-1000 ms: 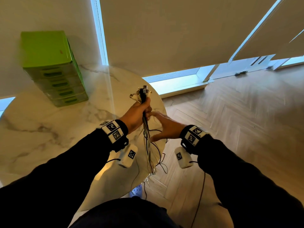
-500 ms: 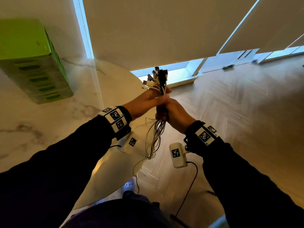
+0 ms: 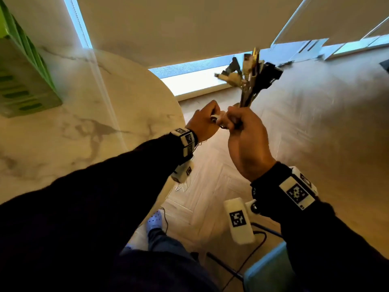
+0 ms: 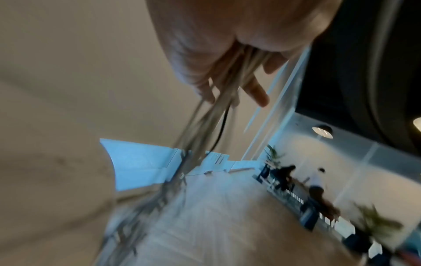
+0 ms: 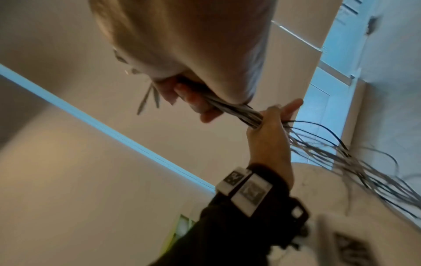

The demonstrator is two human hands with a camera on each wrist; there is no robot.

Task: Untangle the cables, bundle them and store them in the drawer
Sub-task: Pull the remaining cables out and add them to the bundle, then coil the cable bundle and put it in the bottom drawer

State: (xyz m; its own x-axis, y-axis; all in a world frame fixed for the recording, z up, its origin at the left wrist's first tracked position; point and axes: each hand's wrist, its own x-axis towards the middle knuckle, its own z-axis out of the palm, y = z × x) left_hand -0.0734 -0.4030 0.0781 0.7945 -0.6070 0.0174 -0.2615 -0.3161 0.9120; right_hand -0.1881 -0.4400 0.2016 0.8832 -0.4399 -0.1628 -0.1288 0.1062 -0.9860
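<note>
Fingers (image 5: pixel 205 108) of the right hand (image 3: pixel 246 142) grip the bunch of thin grey, white and black cables (image 3: pixel 250 81) upright, plugs above, while the left hand (image 3: pixel 203 123) clasps the strands just beside, tails trailing below, green plastic drawer unit (image 3: pixel 23 81) well left on the bench.

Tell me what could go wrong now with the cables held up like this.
The cable bundle is held only at one place, by the right hand and left hand; the loose tails fan out below and may tangle again. They hang near the marble table edge and might catch there.
</note>
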